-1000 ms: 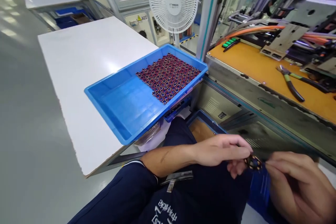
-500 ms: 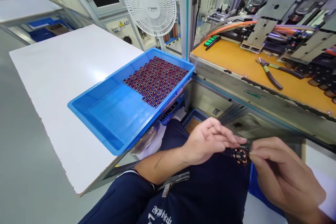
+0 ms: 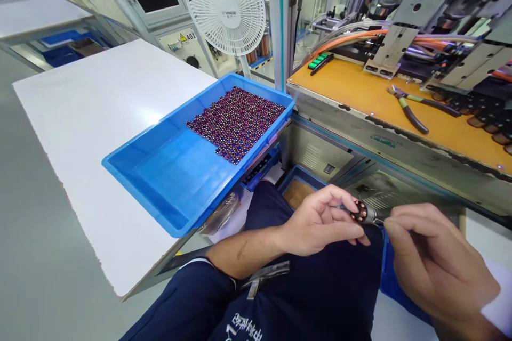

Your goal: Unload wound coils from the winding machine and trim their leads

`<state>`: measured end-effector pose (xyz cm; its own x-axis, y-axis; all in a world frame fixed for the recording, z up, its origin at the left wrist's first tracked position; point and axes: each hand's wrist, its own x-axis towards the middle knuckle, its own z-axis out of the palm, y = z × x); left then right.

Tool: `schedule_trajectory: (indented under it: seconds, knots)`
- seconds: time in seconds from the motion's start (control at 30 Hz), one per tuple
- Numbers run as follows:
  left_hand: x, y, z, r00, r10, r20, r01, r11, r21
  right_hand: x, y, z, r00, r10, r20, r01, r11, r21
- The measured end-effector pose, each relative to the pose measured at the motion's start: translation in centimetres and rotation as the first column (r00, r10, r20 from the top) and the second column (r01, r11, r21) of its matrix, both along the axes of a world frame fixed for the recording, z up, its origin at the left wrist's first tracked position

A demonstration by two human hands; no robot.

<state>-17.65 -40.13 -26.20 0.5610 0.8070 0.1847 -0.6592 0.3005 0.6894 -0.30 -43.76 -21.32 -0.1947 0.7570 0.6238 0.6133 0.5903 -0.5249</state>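
A small motor rotor (image 3: 362, 212), with a dark end showing copper-coloured spots and a grey metal body, sits at the fingers of my left hand (image 3: 320, 224). Those fingers are curled about it, thumb below. Close by on the right, my right hand (image 3: 434, 256) has thumb and fingertips pinched together. Something thin, perhaps a wire or the shaft, runs from the rotor to that pinch; I cannot make out which. Both hands are above my lap. To the left, a blue tray (image 3: 148, 184) holds a dense block of small round parts (image 3: 244, 120) with red, blue and copper spots.
The tray rests on a white table (image 3: 80, 117), with a white fan (image 3: 228, 8) behind. On the right, an orange machine bench (image 3: 348, 82) carries cutting pliers (image 3: 410, 109) and metal fixtures. Below are a blue bin (image 3: 400, 287) and a cardboard-lined crate (image 3: 298, 192).
My left fingers were stretched out beside the blurred rotor; now they curl around it. The rotor has turned and risen slightly, showing its metal side. My right hand keeps its pinch.
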Motion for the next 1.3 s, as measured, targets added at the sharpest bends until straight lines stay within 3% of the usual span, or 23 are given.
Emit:
schedule_trajectory:
  seconds: [0.17,0.3,0.37,0.43,0.5,0.6,0.77,0.87,0.93,0.97,1.03,1.1,1.13,1.2,1.27,1.3]
  knots:
    - [0.5,-0.2,0.0,0.970,0.209,0.121,-0.225,0.966,0.130,-0.9,-0.4,-0.4,0.996,-0.046,-0.080,0.044,0.999,-0.021]
    - [0.5,0.2,-0.4,0.956,0.275,0.098,-0.290,0.934,0.209,-1.4,-1.0,-0.3,0.976,-0.069,-0.206,0.048,0.993,-0.103]
    - [0.3,0.3,-0.5,0.953,0.298,0.053,-0.302,0.923,0.240,-1.5,-1.2,-0.3,0.953,-0.079,-0.291,0.014,0.976,-0.219]
    - [0.2,0.4,-0.5,0.954,0.300,0.021,-0.295,0.920,0.258,-1.4,-1.3,-0.6,0.920,-0.091,-0.382,-0.072,0.917,-0.393]
    - [0.1,0.6,-0.5,0.962,0.271,0.023,-0.268,0.929,0.254,-1.2,-1.3,-1.0,0.876,-0.098,-0.472,-0.200,0.817,-0.541]
    - [0.1,0.8,-0.4,0.970,0.234,0.060,-0.242,0.938,0.250,-0.9,-1.3,-1.6,0.805,-0.144,-0.575,-0.330,0.697,-0.636]
    - [-0.2,0.9,0.0,0.971,0.232,0.058,-0.239,0.936,0.258,-1.2,-0.9,-2.0,0.741,-0.190,-0.644,-0.404,0.639,-0.654]
    - [-0.3,0.7,0.3,0.976,0.217,0.034,-0.219,0.944,0.246,-1.6,-0.7,-2.3,0.696,-0.125,-0.707,-0.499,0.625,-0.601]
    - [-0.1,0.8,0.1,0.983,0.185,0.006,-0.182,0.959,0.216,-1.8,-0.6,-2.6,0.676,-0.070,-0.734,-0.515,0.667,-0.538]
    - [0.0,1.0,-0.1,0.986,0.165,-0.016,-0.159,0.970,0.186,-1.8,-0.6,-2.8,0.691,-0.037,-0.722,-0.482,0.721,-0.499]
    - [0.4,1.6,-0.9,0.971,0.215,-0.109,-0.201,0.972,0.125,-1.7,-0.4,-3.0,0.794,0.035,-0.607,-0.311,0.882,-0.355]
    - [0.7,2.5,-1.8,0.901,0.367,-0.231,-0.350,0.930,0.115,-1.4,-0.1,-3.2,0.944,0.004,-0.329,-0.044,0.992,-0.114]
    - [0.6,2.8,-2.1,0.846,0.453,-0.280,-0.433,0.891,0.135,-1.1,0.1,-3.2,0.985,-0.065,-0.163,0.069,0.997,0.023]
    - [0.2,2.8,-2.3,0.749,0.581,-0.318,-0.549,0.813,0.193,-0.5,0.5,-3.2,0.974,-0.204,0.100,0.173,0.950,0.259]
    - [-0.4,2.1,-1.8,0.676,0.675,-0.296,-0.557,0.731,0.395,0.1,1.0,-3.0,0.933,-0.263,0.245,0.150,0.904,0.400]
    - [-0.7,1.6,-1.4,0.642,0.720,-0.264,-0.520,0.662,0.540,0.3,1.2,-3.0,0.922,-0.261,0.286,0.111,0.885,0.451]
